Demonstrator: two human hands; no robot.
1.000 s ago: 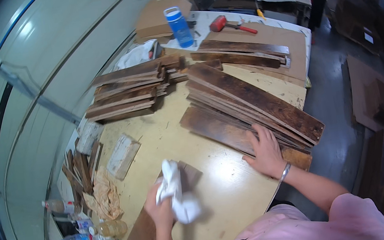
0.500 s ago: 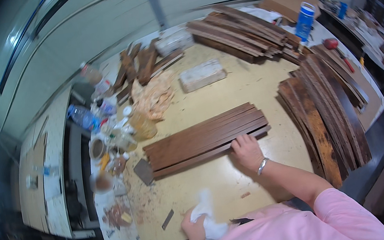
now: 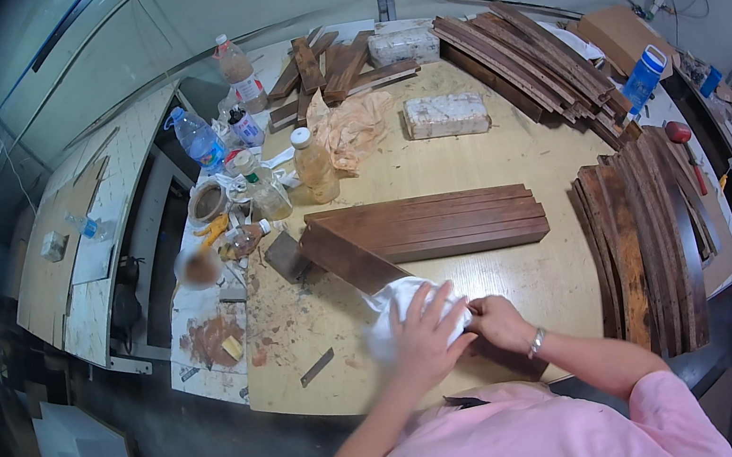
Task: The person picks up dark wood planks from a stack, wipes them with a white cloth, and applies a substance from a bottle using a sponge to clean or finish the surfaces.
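A brown wooden plank point(image 3: 353, 257) lies slantwise, its far end against a row of similar planks point(image 3: 450, 215) laid side by side. Over the plank's nearer part is a crumpled white cloth point(image 3: 383, 310). My left hand point(image 3: 427, 329) presses that cloth onto the wood, its fingers bent over it and somewhat spread. At the plank's near end, my right hand point(image 3: 499, 327) is closed, thumb and fingers pinching the wood beside the cloth. The cloth and both hands hide much of this end.
Stacked dark planks point(image 3: 641, 242) stand at the right, more planks point(image 3: 531, 63) at the back. A wrapped block point(image 3: 447, 115) sits mid-table. Bottles point(image 3: 315, 168), a peach-coloured cloth point(image 3: 350, 126) and a grey abrasive block point(image 3: 287, 258) are at the left. A small dark strip point(image 3: 317, 367) lies near the front edge.
My right hand has drawn one plank off the row's near side and toward me, turning it slantwise. My left hand has brought the white cloth up onto it. The view has shifted.
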